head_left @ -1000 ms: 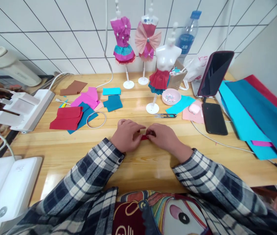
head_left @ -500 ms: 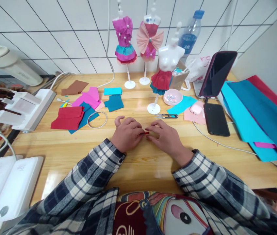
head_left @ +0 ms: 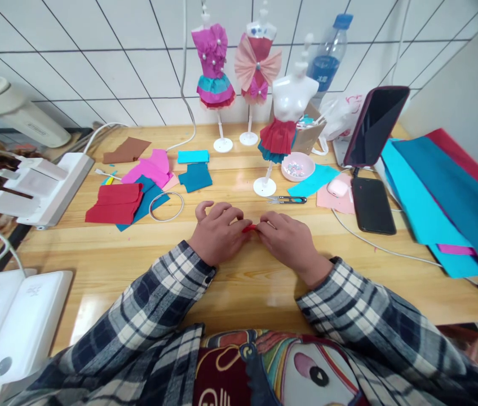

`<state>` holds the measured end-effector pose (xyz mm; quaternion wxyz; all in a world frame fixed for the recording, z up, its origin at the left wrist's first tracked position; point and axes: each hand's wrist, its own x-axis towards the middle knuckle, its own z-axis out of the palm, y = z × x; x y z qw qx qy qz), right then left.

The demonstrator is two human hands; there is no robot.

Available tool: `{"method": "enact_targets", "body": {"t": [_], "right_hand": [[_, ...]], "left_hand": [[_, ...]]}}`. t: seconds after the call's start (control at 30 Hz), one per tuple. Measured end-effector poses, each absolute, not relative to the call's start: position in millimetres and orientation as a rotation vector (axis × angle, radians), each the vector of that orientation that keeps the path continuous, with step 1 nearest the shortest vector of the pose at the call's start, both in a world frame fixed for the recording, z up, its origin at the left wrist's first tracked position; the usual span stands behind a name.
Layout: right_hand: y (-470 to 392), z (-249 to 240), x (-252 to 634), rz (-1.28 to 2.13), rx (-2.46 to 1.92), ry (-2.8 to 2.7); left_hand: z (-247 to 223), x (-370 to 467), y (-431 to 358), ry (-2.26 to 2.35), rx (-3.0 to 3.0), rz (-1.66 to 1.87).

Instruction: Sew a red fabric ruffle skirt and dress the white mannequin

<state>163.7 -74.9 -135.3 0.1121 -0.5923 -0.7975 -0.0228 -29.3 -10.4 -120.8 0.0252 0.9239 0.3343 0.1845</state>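
A small red piece (head_left: 249,228) is pinched between my two hands, just above the wooden table (head_left: 239,287). My left hand (head_left: 222,232) grips its left end, fingers curled. Thumb and fingers of my right hand (head_left: 285,239) close on its right end. Beyond my hands stands a small white mannequin (head_left: 293,98) wearing a red and teal ruffled skirt (head_left: 278,141). Black thread snips (head_left: 287,199) lie at its base. To the left of my left hand are a white ring (head_left: 151,211), folded red paper (head_left: 114,203) and teal paper (head_left: 197,177).
Two dressed mannequins (head_left: 212,56) (head_left: 258,67) stand by the wall. A pink bowl (head_left: 298,167) of beads, a bottle (head_left: 327,62), a propped phone (head_left: 376,127) and a flat phone (head_left: 373,206) are at right. A power strip (head_left: 63,192) and power banks (head_left: 25,327) lie left.
My right hand's fingers have closed on the red piece and moved slightly left toward my left hand. More of the red piece shows between the hands.
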Motion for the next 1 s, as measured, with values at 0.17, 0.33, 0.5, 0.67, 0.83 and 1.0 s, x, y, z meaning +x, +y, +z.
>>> {"method": "enact_targets", "body": {"t": [0.17,0.33,0.5,0.67,0.83,1.0], "right_hand": [[-76.1,-135.9,160.1,-0.045,-1.739,-2.417],[-75.8,-136.3,163.1,0.120,-1.745,-2.318],[-74.3,-138.0,167.2,0.354,-1.733,-2.179],[-69.1,-138.0,167.2,0.527,-1.818,-2.059],[-58.0,-130.8,165.8,0.698,-1.958,-1.999],[-45.3,-120.9,166.6,0.900,-2.025,-1.971]], "left_hand": [[-129.1,-22.9,-15.7,0.988,2.878,0.476],[-127.1,-21.8,-16.7,0.958,2.847,0.406],[-125.4,-23.0,-14.2,0.962,2.792,0.363],[-127.1,-25.0,-8.7,1.014,2.696,0.317],[-129.3,-25.9,-4.6,1.096,2.571,0.275],[-128.9,-24.4,-3.8,1.216,2.461,0.258]]}}
